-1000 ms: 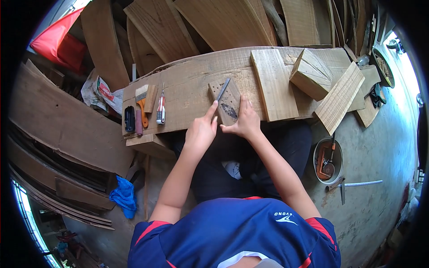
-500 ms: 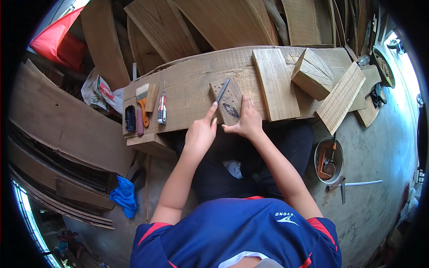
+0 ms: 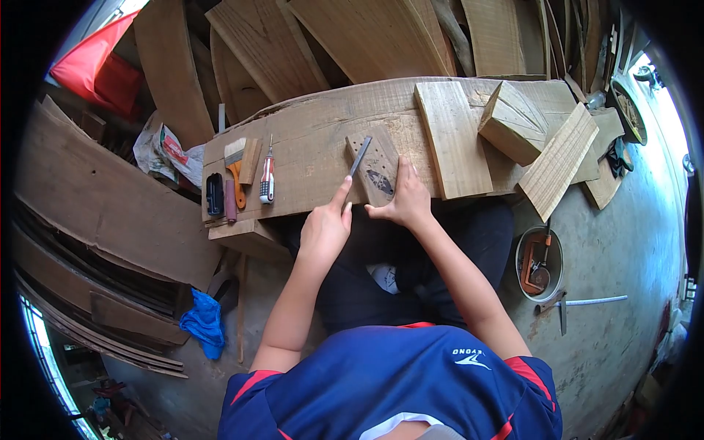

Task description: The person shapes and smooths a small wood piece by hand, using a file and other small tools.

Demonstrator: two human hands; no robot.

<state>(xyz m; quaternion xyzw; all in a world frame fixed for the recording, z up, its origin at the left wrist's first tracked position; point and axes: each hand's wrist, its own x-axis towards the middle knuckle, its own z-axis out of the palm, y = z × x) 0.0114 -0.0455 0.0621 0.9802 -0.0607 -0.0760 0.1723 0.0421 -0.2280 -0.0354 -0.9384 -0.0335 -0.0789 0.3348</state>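
Observation:
My left hand [image 3: 325,229] is closed around the near end of a narrow grey metal file [image 3: 361,155], its index finger stretched along the tool. The file's far part lies slantwise over the left side of a small wooden block [image 3: 384,155]. This block has several small holes and a dark oval patch on its upper face. My right hand [image 3: 408,196] grips the block's near right corner, fingers along the right edge and thumb at the near end. The block rests on a thick wooden bench [image 3: 315,147].
On the bench's left lie a screwdriver [image 3: 267,176], a brush [image 3: 236,174], a wood strip [image 3: 250,161], a purplish cylinder [image 3: 230,202] and a black object [image 3: 214,194]. To the right are a flat board [image 3: 453,139], a thick block [image 3: 513,123] and an overhanging plank [image 3: 560,161]. A bucket [image 3: 519,282] stands on the floor.
My left hand has drawn the file slightly back toward me and to the left. My right hand and the block stay almost where they were.

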